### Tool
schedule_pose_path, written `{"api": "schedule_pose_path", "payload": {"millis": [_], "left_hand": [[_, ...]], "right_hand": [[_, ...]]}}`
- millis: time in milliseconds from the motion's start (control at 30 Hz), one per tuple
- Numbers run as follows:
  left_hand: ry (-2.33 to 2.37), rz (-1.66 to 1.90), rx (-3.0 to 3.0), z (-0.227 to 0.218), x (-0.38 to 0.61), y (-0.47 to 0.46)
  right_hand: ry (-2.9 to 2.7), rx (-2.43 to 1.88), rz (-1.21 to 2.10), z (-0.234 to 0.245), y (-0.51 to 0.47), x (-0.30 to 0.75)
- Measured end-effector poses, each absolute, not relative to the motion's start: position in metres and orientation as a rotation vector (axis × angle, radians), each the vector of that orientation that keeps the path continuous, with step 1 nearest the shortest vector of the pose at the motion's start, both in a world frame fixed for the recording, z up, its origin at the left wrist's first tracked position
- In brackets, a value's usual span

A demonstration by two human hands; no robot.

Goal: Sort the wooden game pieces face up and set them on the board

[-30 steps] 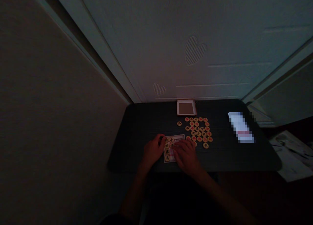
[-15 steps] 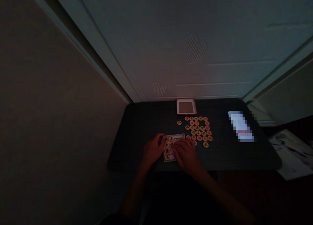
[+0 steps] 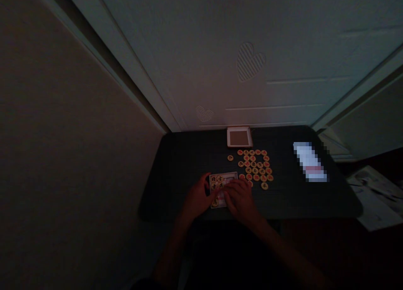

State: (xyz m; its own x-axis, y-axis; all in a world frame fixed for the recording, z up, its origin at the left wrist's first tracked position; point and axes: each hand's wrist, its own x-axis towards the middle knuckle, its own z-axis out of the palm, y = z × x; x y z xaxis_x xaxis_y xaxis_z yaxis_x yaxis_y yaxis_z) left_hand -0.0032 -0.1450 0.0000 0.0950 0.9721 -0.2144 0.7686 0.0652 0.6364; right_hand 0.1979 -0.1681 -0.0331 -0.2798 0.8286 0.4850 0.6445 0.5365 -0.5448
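Note:
A shallow open box (image 3: 231, 174) lies on the dark table, with round Chinese chess pieces (image 3: 220, 178) set along its left side. My left hand (image 3: 198, 197) is closed around the box's left edge, its thumb reaching in over the pieces and covering some of them. Over the box's right side is my right hand (image 3: 242, 201), fingers bent and close together, thumb inside the box. Whatever is under those fingertips is hidden. Just right of that hand, more chess pieces (image 3: 256, 171) with red and black characters lie flat in rough rows.
The white-rimmed box lid (image 3: 239, 138) stands at the table's back edge by the heart-patterned door (image 3: 251, 62). One loose piece (image 3: 230, 158) sits apart on the left. On the right is a bright blurred phone-like object (image 3: 310, 162). Papers (image 3: 374, 197) lie beyond the table (image 3: 176, 155).
My left thumb has moved right into the box and now covers lower pieces in its left column. My right hand has barely moved.

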Motion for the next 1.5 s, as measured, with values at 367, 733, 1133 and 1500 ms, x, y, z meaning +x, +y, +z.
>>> {"api": "schedule_pose_path", "payload": {"millis": [367, 733, 1133, 1500], "left_hand": [[1.676, 0.361, 1.705, 0.001, -0.007, -0.146], [1.583, 0.362, 1.615, 0.008, -0.018, -0.155], [1.582, 0.394, 1.602, 0.003, -0.018, -0.154], [1.635, 0.523, 1.704, 0.003, -0.017, -0.14]], "right_hand": [[-2.05, -1.138, 0.353, -0.032, -0.17, 0.199], [-2.151, -1.08, 0.411, -0.022, -0.172, 0.197], [-2.165, -1.069, 0.453, -0.02, -0.173, 0.197], [-1.961, -1.193, 0.26, -0.029, -0.188, 0.242]]}}
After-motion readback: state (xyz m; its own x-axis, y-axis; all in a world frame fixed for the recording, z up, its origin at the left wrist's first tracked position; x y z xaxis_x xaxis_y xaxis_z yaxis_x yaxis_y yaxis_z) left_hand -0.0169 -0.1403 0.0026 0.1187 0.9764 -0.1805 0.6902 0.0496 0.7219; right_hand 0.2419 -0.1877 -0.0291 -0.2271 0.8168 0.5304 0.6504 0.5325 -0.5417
